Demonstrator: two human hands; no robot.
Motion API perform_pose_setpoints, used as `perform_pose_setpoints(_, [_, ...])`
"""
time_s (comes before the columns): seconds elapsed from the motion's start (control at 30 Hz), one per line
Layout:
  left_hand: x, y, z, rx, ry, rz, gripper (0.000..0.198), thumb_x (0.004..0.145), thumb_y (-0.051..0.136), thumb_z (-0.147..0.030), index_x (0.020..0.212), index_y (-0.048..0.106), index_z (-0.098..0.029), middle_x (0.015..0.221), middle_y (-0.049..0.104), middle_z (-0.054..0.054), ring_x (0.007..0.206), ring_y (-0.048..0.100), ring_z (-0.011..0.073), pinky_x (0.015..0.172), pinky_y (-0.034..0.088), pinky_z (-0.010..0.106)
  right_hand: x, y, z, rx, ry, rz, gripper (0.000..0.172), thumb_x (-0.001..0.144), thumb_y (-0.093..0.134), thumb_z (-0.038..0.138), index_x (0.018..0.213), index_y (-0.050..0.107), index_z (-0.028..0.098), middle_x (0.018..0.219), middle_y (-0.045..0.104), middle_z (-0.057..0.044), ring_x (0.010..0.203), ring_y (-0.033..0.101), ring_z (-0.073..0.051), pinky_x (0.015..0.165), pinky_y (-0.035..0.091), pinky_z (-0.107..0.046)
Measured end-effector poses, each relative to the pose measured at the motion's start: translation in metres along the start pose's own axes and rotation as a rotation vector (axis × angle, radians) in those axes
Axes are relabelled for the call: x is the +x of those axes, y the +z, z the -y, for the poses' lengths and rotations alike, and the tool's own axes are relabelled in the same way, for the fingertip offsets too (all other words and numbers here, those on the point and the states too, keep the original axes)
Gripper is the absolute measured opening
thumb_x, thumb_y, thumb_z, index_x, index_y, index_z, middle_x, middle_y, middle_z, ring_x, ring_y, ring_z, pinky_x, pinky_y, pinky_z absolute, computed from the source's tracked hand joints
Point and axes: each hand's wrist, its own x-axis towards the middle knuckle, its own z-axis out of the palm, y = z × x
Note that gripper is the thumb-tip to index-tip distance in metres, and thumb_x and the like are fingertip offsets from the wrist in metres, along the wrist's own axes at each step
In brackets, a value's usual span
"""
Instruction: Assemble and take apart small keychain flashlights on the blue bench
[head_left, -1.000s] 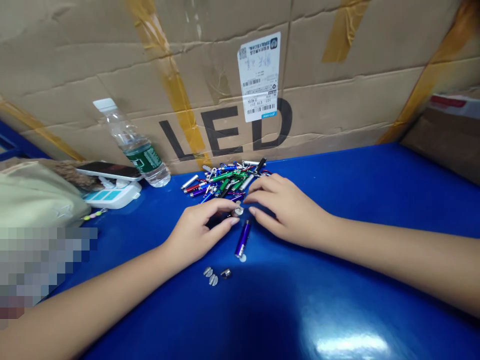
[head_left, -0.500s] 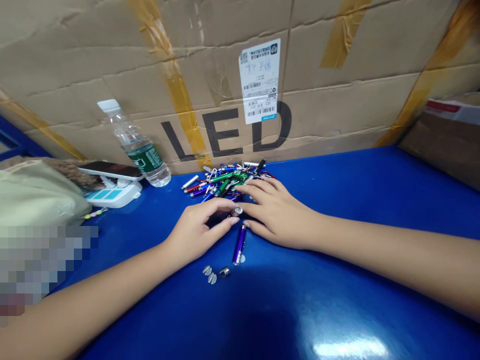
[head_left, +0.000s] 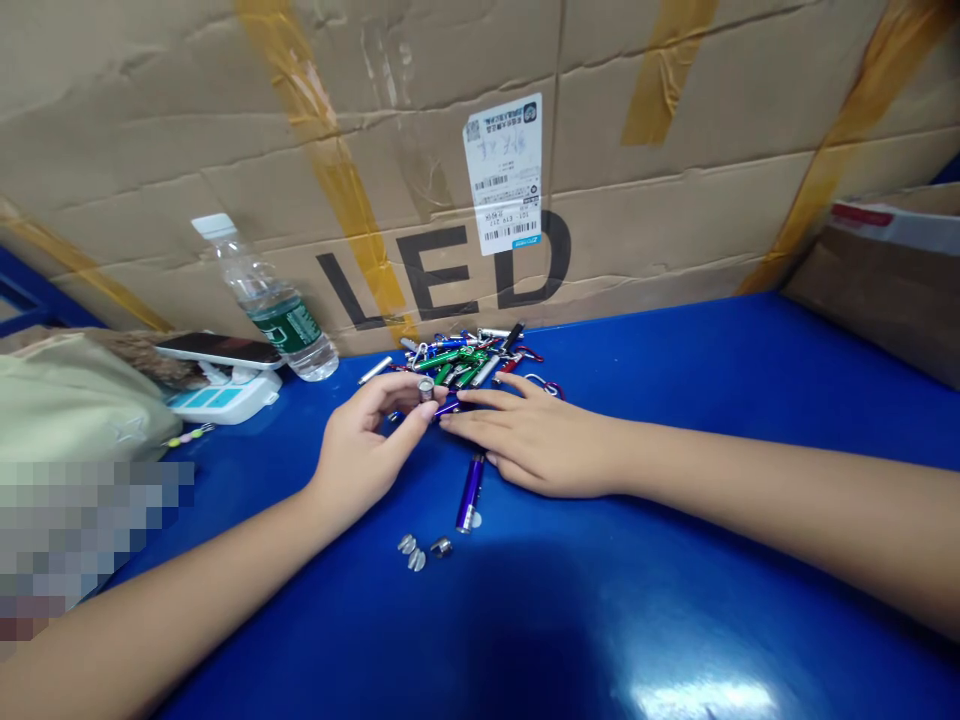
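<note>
A heap of small keychain flashlights [head_left: 461, 360] in green, red, purple and silver lies on the blue table [head_left: 675, 450] below a cardboard box. My left hand [head_left: 364, 450] is curled, pinching a small silver flashlight head [head_left: 426, 389] between thumb and fingers. My right hand [head_left: 536, 440] lies flat beside it with fingers stretched toward the left hand's fingertips, partly covering a purple piece. A purple flashlight body [head_left: 470, 492] lies just under the right hand. Three small silver caps [head_left: 420, 550] sit nearer to me.
A large cardboard box marked LED [head_left: 450, 270] walls off the back. A water bottle [head_left: 270, 305], a phone [head_left: 217, 349] on a white and teal charger, and a pale green bag [head_left: 71, 400] are at the left. Another box [head_left: 885, 270] stands at the right.
My left hand has lifted the silver head off the table and moved it up and left toward the heap. My right hand has slid left and flattened out.
</note>
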Motion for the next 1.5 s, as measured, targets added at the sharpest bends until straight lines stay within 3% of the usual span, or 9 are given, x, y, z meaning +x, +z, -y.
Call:
perform_pose_setpoints(0.17, [0.0,0.002,0.002,0.018,0.033,0.05,0.022,0.083,0.062,-0.029,0.101,0.058,-0.017,0.096,0.071,0.006,0.086,0.067,0.0169,0.081,0.055,0.03,-0.001,-0.004,0.003,-0.027,-0.016,-0.076,0.032,0.088,0.044,0.017,0.116,0.06,0.018,0.11,0.065,-0.01,0.109,0.049,-0.023,0.095,0.029,-0.043])
perform_pose_setpoints(0.27, [-0.001,0.002,0.002,0.002,0.044,0.097,0.021,0.083,0.061,-0.029,0.101,0.058,-0.017,0.097,0.071,0.007,0.09,0.067,0.018,0.083,0.055,0.032,-0.003,-0.004,0.004,-0.031,0.02,-0.138,0.025,0.089,0.046,0.019,0.105,0.065,0.017,0.096,0.067,-0.008,0.096,0.052,-0.021,0.088,0.033,-0.039])
perform_pose_setpoints(0.43, [-0.001,0.0,0.0,0.052,0.088,0.172,0.021,0.084,0.06,-0.029,0.101,0.06,-0.017,0.096,0.071,0.007,0.091,0.067,0.0186,0.084,0.055,0.032,-0.006,-0.003,0.004,0.011,0.116,-0.127,0.02,0.089,0.05,0.022,0.098,0.069,0.019,0.09,0.065,-0.007,0.087,0.053,-0.02,0.079,0.034,-0.034])
perform_pose_setpoints(0.77, [0.001,-0.002,-0.004,0.157,0.202,0.294,0.018,0.083,0.061,-0.026,0.099,0.063,-0.018,0.096,0.072,0.005,0.088,0.068,0.0155,0.08,0.054,0.026,-0.015,-0.01,0.001,0.025,0.284,-0.08,0.005,0.082,0.062,0.021,0.082,0.066,0.018,0.085,0.064,-0.005,0.084,0.056,-0.019,0.074,0.037,-0.032])
perform_pose_setpoints(0.87, [0.001,-0.003,-0.003,0.174,0.212,0.326,0.018,0.083,0.061,-0.027,0.098,0.063,-0.018,0.097,0.071,0.005,0.089,0.067,0.0159,0.081,0.054,0.027,-0.018,-0.011,0.001,0.075,0.238,-0.138,0.006,0.084,0.06,0.02,0.079,0.064,0.018,0.081,0.065,-0.003,0.079,0.058,-0.017,0.074,0.039,-0.032])
perform_pose_setpoints(1.1, [0.0,0.0,-0.004,0.169,0.204,0.392,0.019,0.084,0.059,-0.03,0.1,0.064,-0.02,0.093,0.071,0.003,0.083,0.067,0.0143,0.078,0.054,0.024,-0.012,-0.024,0.019,0.188,0.139,-0.537,0.014,0.089,0.053,0.024,0.082,0.065,0.021,0.082,0.068,-0.003,0.082,0.061,-0.016,0.078,0.045,-0.033])
perform_pose_setpoints(1.27, [-0.003,0.002,-0.008,0.138,0.205,0.389,0.019,0.084,0.058,-0.031,0.097,0.065,-0.02,0.09,0.072,0.004,0.079,0.067,0.0147,0.077,0.055,0.025,-0.009,-0.016,0.026,0.154,-0.007,-0.585,0.02,0.092,0.047,0.02,0.083,0.064,0.021,0.082,0.067,-0.003,0.081,0.059,-0.015,0.079,0.044,-0.034])
perform_pose_setpoints(1.5, [-0.002,0.001,-0.009,0.102,0.173,0.38,0.016,0.083,0.061,-0.029,0.095,0.067,-0.02,0.088,0.072,0.002,0.078,0.068,0.0138,0.076,0.055,0.024,-0.014,-0.011,0.024,0.017,-0.045,-0.547,0.021,0.093,0.047,0.022,0.083,0.066,0.023,0.089,0.069,-0.002,0.088,0.057,-0.014,0.079,0.042,-0.033])
